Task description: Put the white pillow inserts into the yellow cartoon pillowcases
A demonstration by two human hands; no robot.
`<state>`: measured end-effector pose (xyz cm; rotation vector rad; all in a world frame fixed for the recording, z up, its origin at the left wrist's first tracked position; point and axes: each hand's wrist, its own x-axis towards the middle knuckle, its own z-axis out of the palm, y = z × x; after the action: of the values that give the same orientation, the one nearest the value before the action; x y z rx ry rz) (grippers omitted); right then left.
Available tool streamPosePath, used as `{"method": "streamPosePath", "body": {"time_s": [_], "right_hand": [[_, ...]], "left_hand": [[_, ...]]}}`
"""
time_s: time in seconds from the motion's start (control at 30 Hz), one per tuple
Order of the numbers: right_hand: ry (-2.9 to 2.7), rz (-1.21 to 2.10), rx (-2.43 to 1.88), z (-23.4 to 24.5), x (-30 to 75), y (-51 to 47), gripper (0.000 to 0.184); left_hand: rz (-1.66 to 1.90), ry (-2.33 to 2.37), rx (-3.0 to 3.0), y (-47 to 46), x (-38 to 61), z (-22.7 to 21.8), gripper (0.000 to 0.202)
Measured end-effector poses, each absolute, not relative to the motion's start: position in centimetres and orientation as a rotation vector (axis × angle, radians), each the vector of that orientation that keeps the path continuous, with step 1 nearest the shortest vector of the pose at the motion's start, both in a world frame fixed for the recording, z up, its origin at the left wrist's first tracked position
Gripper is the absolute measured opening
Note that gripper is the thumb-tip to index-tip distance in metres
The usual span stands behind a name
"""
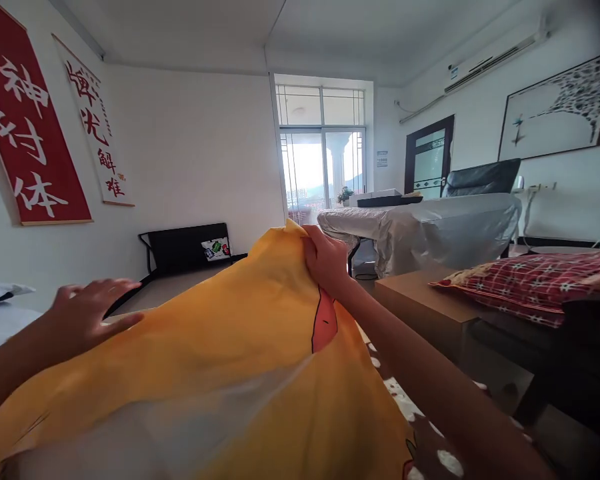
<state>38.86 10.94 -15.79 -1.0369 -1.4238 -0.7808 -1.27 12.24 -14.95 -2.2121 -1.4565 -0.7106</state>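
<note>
A large yellow cloth point(215, 320) with a grey-white area and a red, black-outlined printed patch spreads across the lower middle, raised to a peak. My right hand point(326, 261) grips that peak, its fingers closed round the fabric. To the left, my left hand point(97, 310) has its fingers stretched out and apart. It hovers at or just over the cloth's left side; whether it touches the fabric I cannot tell. Under the cloth on the right shows a brown fabric with white spots point(450, 461).
A cardboard box point(425, 297) stands to the right, beside a red patterned cushion point(525, 283). Behind it is a desk under plastic sheeting point(445, 223) with a dark chair point(483, 179). A black folded item point(185, 250) leans by the left wall. White bedding-like material point(3, 327) lies far left.
</note>
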Motion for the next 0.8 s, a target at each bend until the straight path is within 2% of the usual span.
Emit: {"method": "streamPosePath", "body": {"time_s": [0.07, 0.13, 0.17, 0.23, 0.3, 0.37, 0.5, 0.57, 0.63, 0.7, 0.8], "right_hand": [[-1.407, -0.954, -0.953, -15.4, 37.5, 10.9, 0.030], [-1.436, -1.036, -0.884, -15.1, 36.4, 10.7, 0.031], [-1.459, -1.039, -0.871, -14.9, 36.0, 10.6, 0.031], [-1.491, -0.959, -0.893, -14.5, 35.9, 10.1, 0.028], [-1.488, -0.726, -0.964, -14.4, 36.6, 9.4, 0.023], [-1.490, -0.312, -1.017, -15.2, 37.9, 8.5, 0.020], [-1.535, 0.800, -0.964, -20.6, 40.7, 6.2, 0.056], [-1.512, 1.180, -0.989, -24.3, 41.5, 5.1, 0.060], [-1.434, 1.327, -1.102, -27.7, 41.7, 4.5, 0.048], [-1.347, 1.312, -1.176, -30.1, 41.6, 4.4, 0.039], [-1.297, 1.218, -1.154, -31.9, 41.7, 4.9, 0.039]], "left_hand": [[-0.784, -1.283, -2.373, 12.8, 4.1, -13.4, 0.064], [-1.004, -1.225, -2.555, 12.9, 9.9, -12.3, 0.075], [-1.069, -1.187, -2.675, 12.8, 12.4, -12.0, 0.074], [-1.116, -1.211, -2.949, 12.8, 16.5, -11.9, 0.058], [-1.190, -1.272, -3.164, 13.0, 18.8, -12.1, 0.043], [-1.358, -1.328, -3.248, 13.5, 19.5, -12.4, 0.041], [-1.604, -1.455, -3.170, 14.8, 18.5, -12.2, 0.043], [-1.651, -1.520, -3.131, 15.5, 17.6, -11.8, 0.042], [-1.670, -1.590, -3.082, 16.2, 16.9, -11.3, 0.041], [-1.653, -1.663, -3.038, 16.8, 16.2, -11.0, 0.041], [-1.614, -1.736, -3.028, 17.4, 15.3, -10.7, 0.042]]}}
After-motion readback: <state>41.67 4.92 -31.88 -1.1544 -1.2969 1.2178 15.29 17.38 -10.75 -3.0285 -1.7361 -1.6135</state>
